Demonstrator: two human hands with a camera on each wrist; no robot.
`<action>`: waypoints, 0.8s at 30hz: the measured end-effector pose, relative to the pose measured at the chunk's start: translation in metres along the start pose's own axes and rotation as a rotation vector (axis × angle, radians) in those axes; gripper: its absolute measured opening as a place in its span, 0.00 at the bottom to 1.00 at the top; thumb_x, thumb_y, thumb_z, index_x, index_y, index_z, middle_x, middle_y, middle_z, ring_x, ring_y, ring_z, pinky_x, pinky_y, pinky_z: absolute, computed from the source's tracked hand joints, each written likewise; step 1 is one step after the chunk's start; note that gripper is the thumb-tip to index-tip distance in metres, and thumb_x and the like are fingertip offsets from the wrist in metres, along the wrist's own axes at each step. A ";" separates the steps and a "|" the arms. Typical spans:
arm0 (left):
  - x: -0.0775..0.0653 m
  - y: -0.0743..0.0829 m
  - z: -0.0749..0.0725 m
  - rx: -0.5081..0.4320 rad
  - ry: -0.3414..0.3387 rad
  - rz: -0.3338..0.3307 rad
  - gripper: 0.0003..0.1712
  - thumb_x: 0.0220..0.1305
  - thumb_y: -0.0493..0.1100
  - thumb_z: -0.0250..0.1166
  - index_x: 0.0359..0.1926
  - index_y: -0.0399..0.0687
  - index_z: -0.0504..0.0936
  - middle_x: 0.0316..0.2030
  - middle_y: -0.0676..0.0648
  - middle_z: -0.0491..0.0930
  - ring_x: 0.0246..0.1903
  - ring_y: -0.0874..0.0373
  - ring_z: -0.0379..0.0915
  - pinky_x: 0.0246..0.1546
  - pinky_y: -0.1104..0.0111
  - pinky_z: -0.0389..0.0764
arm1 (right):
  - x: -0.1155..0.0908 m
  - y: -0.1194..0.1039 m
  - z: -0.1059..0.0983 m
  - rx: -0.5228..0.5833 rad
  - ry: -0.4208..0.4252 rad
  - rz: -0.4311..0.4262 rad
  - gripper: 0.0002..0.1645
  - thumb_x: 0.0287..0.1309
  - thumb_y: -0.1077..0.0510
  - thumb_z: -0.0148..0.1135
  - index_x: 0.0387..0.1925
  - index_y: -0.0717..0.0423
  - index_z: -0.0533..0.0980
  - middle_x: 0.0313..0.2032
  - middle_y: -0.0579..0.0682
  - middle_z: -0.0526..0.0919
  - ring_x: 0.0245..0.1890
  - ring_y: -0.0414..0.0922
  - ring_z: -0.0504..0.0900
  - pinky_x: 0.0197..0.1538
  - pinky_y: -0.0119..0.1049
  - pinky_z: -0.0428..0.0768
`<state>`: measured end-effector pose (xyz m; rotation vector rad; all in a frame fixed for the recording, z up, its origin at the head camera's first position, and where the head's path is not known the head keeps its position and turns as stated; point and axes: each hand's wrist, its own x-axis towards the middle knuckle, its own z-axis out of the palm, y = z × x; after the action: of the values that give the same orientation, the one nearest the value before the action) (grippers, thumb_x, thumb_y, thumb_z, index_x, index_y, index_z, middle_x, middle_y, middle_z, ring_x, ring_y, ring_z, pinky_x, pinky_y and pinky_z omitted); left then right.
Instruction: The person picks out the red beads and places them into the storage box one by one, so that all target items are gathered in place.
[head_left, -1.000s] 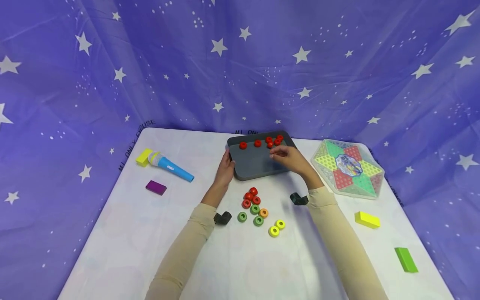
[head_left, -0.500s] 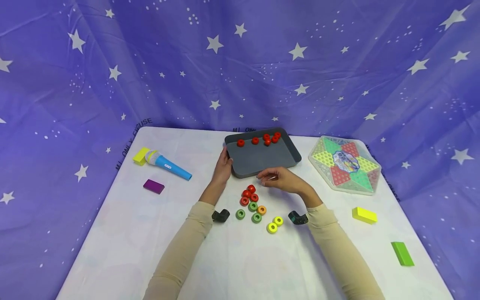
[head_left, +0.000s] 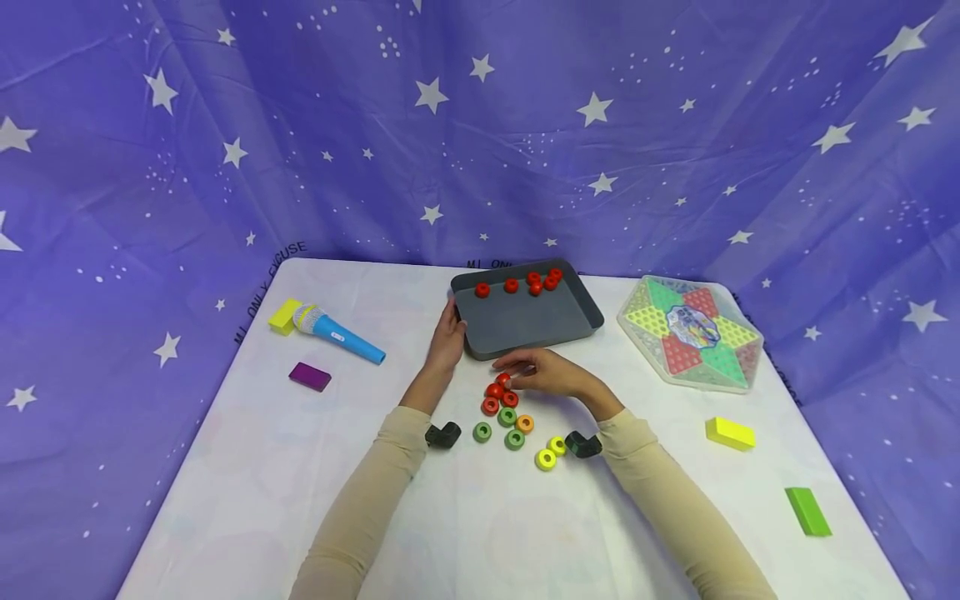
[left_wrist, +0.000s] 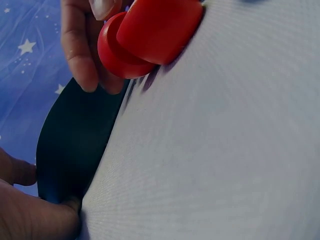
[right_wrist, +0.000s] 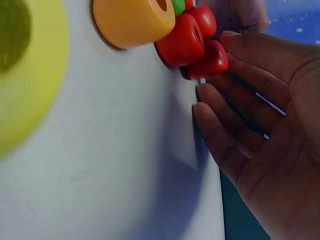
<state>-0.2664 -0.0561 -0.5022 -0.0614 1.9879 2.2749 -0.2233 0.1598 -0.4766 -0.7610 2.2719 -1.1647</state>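
My left hand holds the left side of a dark grey tray, its thumb at the wall in the left wrist view. Several red beads lie along the tray's far side. In front of the tray, my right hand reaches over the loose bead cluster. Its thumb and fingers stand loosely around the farthest red bead, the thumb tip right at its edge. Beside that one are more red beads. Closer to me lie green beads, an orange bead and two yellow beads.
A blue toy microphone leans on a yellow block at the left, with a purple block below. On the right sit a hexagonal Chinese checkers box, another yellow block and a green block. Starry cloth hangs behind.
My right hand has come out of the tray toward me and left, down to the red beads in front of it. My left hand stays on the tray's left side.
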 end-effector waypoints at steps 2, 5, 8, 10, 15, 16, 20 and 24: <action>0.002 -0.004 0.001 0.004 0.010 0.008 0.34 0.74 0.34 0.43 0.77 0.49 0.45 0.76 0.43 0.42 0.74 0.52 0.38 0.73 0.63 0.47 | 0.000 -0.001 0.002 -0.015 0.002 0.007 0.23 0.59 0.59 0.65 0.57 0.55 0.76 0.54 0.51 0.81 0.54 0.46 0.79 0.59 0.45 0.76; 0.002 -0.003 0.001 0.000 0.006 0.012 0.34 0.74 0.33 0.43 0.77 0.49 0.45 0.76 0.42 0.42 0.74 0.51 0.39 0.73 0.62 0.48 | 0.001 -0.001 0.003 -0.038 0.001 0.006 0.21 0.59 0.60 0.65 0.56 0.53 0.78 0.53 0.49 0.82 0.52 0.44 0.79 0.59 0.44 0.76; 0.002 -0.003 0.002 -0.002 0.007 0.009 0.34 0.74 0.34 0.43 0.76 0.49 0.46 0.76 0.43 0.43 0.74 0.52 0.39 0.73 0.63 0.48 | 0.002 -0.002 0.005 -0.055 0.001 0.011 0.19 0.59 0.60 0.65 0.54 0.51 0.79 0.51 0.46 0.83 0.50 0.42 0.80 0.58 0.43 0.76; 0.002 -0.003 0.002 -0.003 0.008 0.010 0.34 0.74 0.34 0.43 0.77 0.49 0.45 0.76 0.43 0.43 0.74 0.52 0.39 0.73 0.63 0.48 | 0.002 -0.002 0.005 -0.064 0.003 0.020 0.19 0.59 0.60 0.66 0.52 0.50 0.80 0.50 0.45 0.83 0.50 0.40 0.80 0.58 0.41 0.77; 0.003 -0.004 0.002 -0.012 0.010 0.018 0.34 0.74 0.34 0.42 0.77 0.49 0.45 0.76 0.45 0.42 0.75 0.54 0.38 0.73 0.64 0.47 | 0.002 -0.004 0.006 -0.089 0.015 0.031 0.17 0.58 0.60 0.66 0.50 0.50 0.81 0.48 0.43 0.83 0.48 0.39 0.80 0.56 0.39 0.78; 0.003 -0.004 0.001 -0.012 0.011 0.019 0.34 0.74 0.34 0.42 0.77 0.49 0.45 0.76 0.45 0.42 0.75 0.54 0.38 0.73 0.64 0.47 | 0.001 -0.004 0.006 -0.093 0.018 0.028 0.17 0.58 0.60 0.67 0.50 0.50 0.81 0.48 0.43 0.83 0.48 0.40 0.80 0.56 0.39 0.78; 0.003 -0.004 0.001 0.000 0.010 0.010 0.34 0.74 0.34 0.42 0.77 0.50 0.45 0.76 0.45 0.42 0.75 0.54 0.38 0.73 0.63 0.47 | 0.000 -0.005 0.005 -0.109 0.023 0.022 0.16 0.57 0.59 0.67 0.49 0.49 0.81 0.47 0.43 0.83 0.46 0.40 0.80 0.55 0.41 0.79; 0.002 -0.004 0.000 0.005 0.010 0.003 0.34 0.75 0.34 0.43 0.77 0.51 0.45 0.76 0.45 0.42 0.75 0.54 0.38 0.73 0.63 0.47 | -0.002 -0.005 0.005 -0.133 0.033 0.009 0.17 0.57 0.59 0.68 0.49 0.48 0.82 0.46 0.43 0.83 0.44 0.42 0.79 0.53 0.43 0.79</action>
<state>-0.2679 -0.0556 -0.5062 -0.0692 1.9995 2.2763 -0.2177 0.1557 -0.4748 -0.7852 2.3971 -1.0369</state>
